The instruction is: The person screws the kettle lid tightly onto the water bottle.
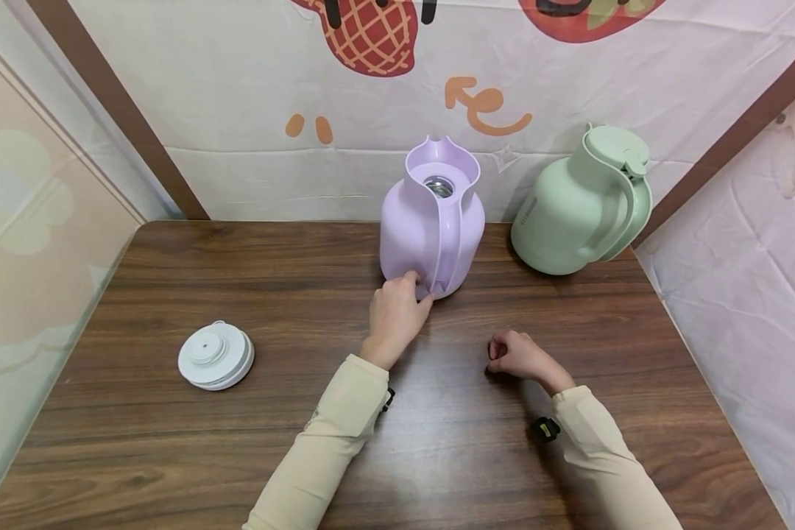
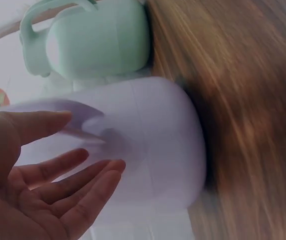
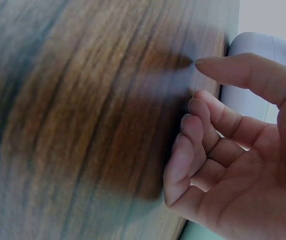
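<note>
A lilac thermos jug (image 1: 407, 228) stands upright without a lid at the back of the table, its silvery inner mouth showing. My left hand (image 1: 397, 318) is at the lower end of its handle (image 1: 447, 246). In the left wrist view the thumb and fingers are spread apart beside the jug's body (image 2: 158, 135), with nothing held; whether they touch it I cannot tell. To the right, my right hand (image 1: 520, 355) rests low at the tabletop with loosely curled fingers. Nothing lies between its thumb and fingers (image 3: 183, 165) in the right wrist view.
A pale green thermos jug (image 1: 559, 217) with its lid on stands at the back right corner. A round white stopper-like lid (image 1: 217, 355) lies on the left of the brown wooden table (image 1: 139, 442). Printed cloth (image 1: 238, 96) hangs behind and at the sides.
</note>
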Demonstrator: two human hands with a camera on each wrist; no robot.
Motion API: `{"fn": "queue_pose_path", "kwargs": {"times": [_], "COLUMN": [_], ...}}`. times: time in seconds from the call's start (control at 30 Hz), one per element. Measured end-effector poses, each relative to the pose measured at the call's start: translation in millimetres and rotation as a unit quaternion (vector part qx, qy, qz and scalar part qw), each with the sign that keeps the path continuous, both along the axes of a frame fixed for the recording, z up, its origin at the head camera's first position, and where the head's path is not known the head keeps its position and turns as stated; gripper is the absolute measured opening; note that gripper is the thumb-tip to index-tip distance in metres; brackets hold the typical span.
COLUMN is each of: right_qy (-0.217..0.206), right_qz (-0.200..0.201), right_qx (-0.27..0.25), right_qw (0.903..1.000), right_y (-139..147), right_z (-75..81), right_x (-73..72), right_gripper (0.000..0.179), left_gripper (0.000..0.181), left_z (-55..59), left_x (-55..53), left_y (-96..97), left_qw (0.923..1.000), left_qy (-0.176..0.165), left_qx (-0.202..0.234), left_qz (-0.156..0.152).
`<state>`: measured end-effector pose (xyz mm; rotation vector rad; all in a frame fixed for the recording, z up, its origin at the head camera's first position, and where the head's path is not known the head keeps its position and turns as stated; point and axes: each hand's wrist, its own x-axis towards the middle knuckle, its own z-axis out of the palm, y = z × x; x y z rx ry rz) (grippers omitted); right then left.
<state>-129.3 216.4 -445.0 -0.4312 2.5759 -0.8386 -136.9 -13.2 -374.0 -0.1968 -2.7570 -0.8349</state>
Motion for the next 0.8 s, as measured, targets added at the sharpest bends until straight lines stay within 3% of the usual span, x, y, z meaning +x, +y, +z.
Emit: {"fn": "queue_pose_path", "kwargs": {"times": [0.13,0.27,0.47,0.57,0.8], "right_qy": [-0.005,-0.004,-0.009,-0.012,0.001], "right_qz": [-0.002,-0.002,-0.005,-0.006,-0.002], "right_qx": [0.0,0.001,0.006,0.009,0.006], "right_qw": [1.0,1.0,0.9999,0.9999,1.0], "right_y": [0,0,-1,-1,-2], "right_z": [0.7,1.4,1.7,1.8,1.2], "right_x": [0.0,0.1,0.1,0.2,0.9], "right_gripper": [0.016,0.016,0.015,0.015,0.016], "left_gripper": [0.023,0.018,0.021,0.025,0.015], "left_z": [-5.0,-10.3,-20.6,-26.6,-40.2], "left_x": [1.9,4.1,9.7,12.7,17.5], "left_y": [-9.2,-18.2,-30.7,-35.5,-43.5], "left_qw": [0.9996,0.996,0.9822,0.975,0.9601], "left_qy": [-0.027,-0.085,-0.173,-0.203,-0.249], "left_qx": [-0.009,-0.028,-0.072,-0.088,-0.126], "left_qz": [0.007,0.005,-0.015,-0.019,-0.017]}}
